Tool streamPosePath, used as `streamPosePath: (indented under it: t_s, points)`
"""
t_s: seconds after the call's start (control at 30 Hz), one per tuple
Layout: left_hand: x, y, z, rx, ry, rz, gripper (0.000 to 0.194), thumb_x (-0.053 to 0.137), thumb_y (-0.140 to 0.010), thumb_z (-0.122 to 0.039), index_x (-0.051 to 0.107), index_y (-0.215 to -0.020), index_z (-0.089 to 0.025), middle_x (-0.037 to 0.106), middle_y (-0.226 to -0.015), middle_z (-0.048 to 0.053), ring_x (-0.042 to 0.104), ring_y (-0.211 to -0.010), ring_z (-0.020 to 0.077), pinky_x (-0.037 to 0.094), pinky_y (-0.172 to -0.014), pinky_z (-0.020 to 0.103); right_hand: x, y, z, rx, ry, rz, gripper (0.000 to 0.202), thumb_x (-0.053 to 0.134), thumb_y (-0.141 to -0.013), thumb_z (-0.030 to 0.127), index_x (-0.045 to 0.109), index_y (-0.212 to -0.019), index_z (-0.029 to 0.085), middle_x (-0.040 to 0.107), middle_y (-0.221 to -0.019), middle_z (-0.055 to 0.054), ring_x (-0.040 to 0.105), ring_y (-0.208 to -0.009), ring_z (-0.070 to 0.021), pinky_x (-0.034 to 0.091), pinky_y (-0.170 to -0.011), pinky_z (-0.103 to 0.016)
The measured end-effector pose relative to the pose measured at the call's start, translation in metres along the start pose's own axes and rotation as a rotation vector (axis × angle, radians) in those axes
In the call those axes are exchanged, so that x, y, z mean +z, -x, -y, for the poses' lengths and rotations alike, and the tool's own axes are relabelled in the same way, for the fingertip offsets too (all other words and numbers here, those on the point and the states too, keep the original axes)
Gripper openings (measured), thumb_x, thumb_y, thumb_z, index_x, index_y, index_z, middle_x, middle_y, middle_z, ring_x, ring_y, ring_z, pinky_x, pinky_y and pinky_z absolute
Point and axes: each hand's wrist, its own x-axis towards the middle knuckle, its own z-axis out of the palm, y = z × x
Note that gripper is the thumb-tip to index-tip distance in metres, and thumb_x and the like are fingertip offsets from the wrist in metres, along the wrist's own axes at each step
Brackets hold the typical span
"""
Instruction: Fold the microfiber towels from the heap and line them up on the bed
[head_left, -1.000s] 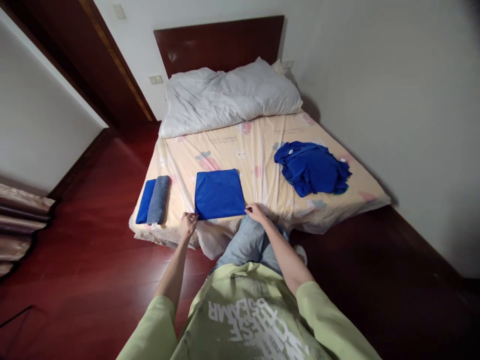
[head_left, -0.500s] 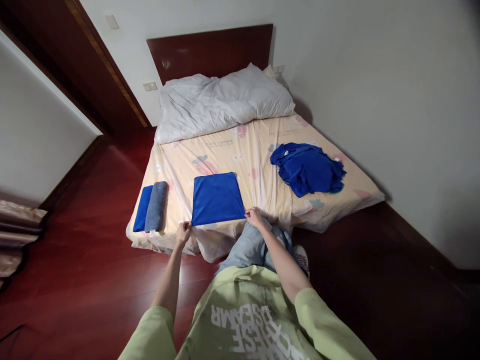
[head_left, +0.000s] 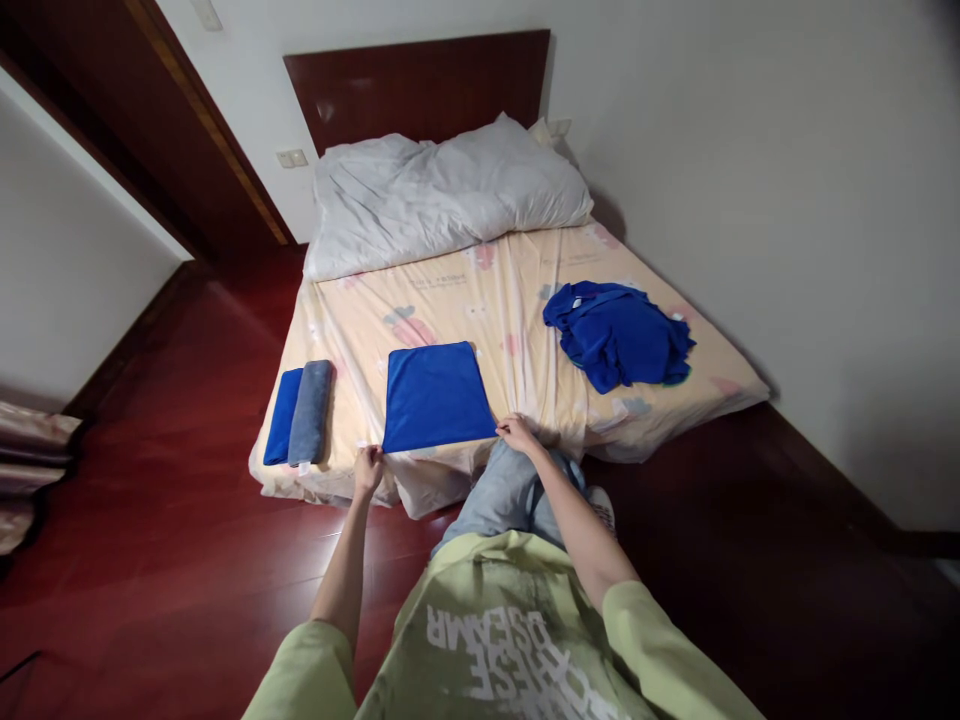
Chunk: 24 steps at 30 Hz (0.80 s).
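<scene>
A blue cloth (head_left: 435, 397) lies flat, roughly square, near the front edge of the bed. My left hand (head_left: 368, 468) pinches its near left corner, and my right hand (head_left: 516, 432) pinches the near right corner. To the left of it, a folded blue cloth (head_left: 283, 418) lies beside a folded grey cloth (head_left: 311, 412) that has a small white tag. A crumpled heap of blue cloth (head_left: 621, 335) rests on the right part of the bed.
The bed (head_left: 352, 370) has a pale patterned sheet. A white quilt (head_left: 446, 195) is bunched below the dark headboard (head_left: 420, 90). Dark red floor (head_left: 187, 550) surrounds the near side, and a curtain (head_left: 34, 460) hangs at far left.
My right hand has moved slightly right with its corner, and the near edge of the cloth looks a little wider. My left hand still holds its corner. The view has shifted slightly.
</scene>
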Motion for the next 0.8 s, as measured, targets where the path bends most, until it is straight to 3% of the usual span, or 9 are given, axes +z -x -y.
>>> streamPosePath:
  t_s: [0.27,0.5,0.67,0.8]
  points:
    - [0.002,0.002,-0.004,-0.032,-0.008,-0.031,0.03,0.046,-0.087,-0.031,0.069,-0.093,-0.013,0.065,-0.091,0.013,0.062,-0.093,0.0273,0.049,-0.091,0.039,0.002,0.01,-0.004,0.053,0.051,-0.005,0.013,0.065,-0.09,0.021,0.079,-0.091,0.02,0.072,-0.111,-0.01,0.06,-0.111,-0.0234,0.037,-0.107,-0.037]
    - [-0.002,0.009,-0.006,-0.002,0.071,0.016,0.042,0.057,-0.086,-0.05,0.073,-0.099,-0.014,0.065,-0.091,0.01,0.062,-0.093,0.0255,0.051,-0.09,0.037,-0.001,0.013,0.002,0.052,0.029,-0.034,0.012,0.069,-0.088,0.028,0.08,-0.092,0.023,0.072,-0.108,-0.008,0.06,-0.11,-0.0237,0.038,-0.105,-0.036]
    - [-0.003,0.012,-0.003,-0.036,0.136,0.025,0.037,0.059,-0.085,-0.046,0.073,-0.098,-0.014,0.067,-0.097,0.011,0.064,-0.094,0.0253,0.053,-0.091,0.037,-0.001,0.014,0.003,0.035,-0.016,-0.086,0.025,0.061,-0.095,0.039,0.08,-0.09,0.023,0.074,-0.104,-0.007,0.063,-0.105,-0.0224,0.039,-0.102,-0.033]
    - [-0.002,0.013,-0.003,-0.046,0.122,0.013,0.039,0.056,-0.087,-0.048,0.072,-0.099,-0.014,0.066,-0.096,0.01,0.064,-0.093,0.025,0.053,-0.09,0.037,0.002,0.016,0.0,0.047,-0.008,-0.112,0.021,0.07,-0.089,0.042,0.08,-0.088,0.024,0.072,-0.108,-0.008,0.061,-0.109,-0.0236,0.039,-0.103,-0.035]
